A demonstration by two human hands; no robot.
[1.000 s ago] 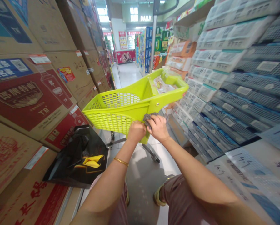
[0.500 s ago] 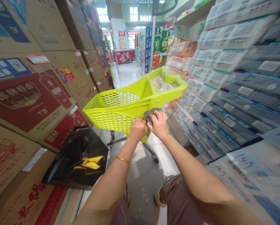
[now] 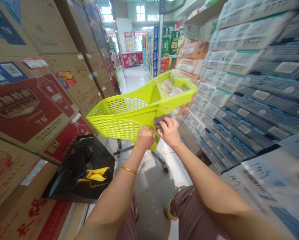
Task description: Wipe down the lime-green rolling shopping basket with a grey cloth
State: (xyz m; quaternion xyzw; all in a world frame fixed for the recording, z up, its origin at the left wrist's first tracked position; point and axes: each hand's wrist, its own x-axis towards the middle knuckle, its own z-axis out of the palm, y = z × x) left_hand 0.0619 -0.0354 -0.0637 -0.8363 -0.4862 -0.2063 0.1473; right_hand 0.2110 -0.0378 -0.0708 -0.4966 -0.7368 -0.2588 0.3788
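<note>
A lime-green plastic shopping cart (image 3: 129, 115) stands in the aisle just ahead of me, tilted in this view. My left hand (image 3: 144, 137) is closed in a fist against the cart's near side. My right hand (image 3: 169, 132) is closed on a grey crumpled cloth (image 3: 160, 120), pressing it to the cart's side under the handle bar. A gold bangle sits on my left wrist. Some packaged goods lie inside the cart near its handle end.
Stacked cardboard cartons (image 3: 36, 100) wall the left side. Stacked white and blue packs (image 3: 242, 100) fill the right shelves. A black bag (image 3: 81, 170) lies at lower left. The tiled aisle (image 3: 136, 75) runs on behind the cart. My knees are in brown trousers.
Both hands and the cloth shifted slightly up along the cart's side. The view drifted a little to the right.
</note>
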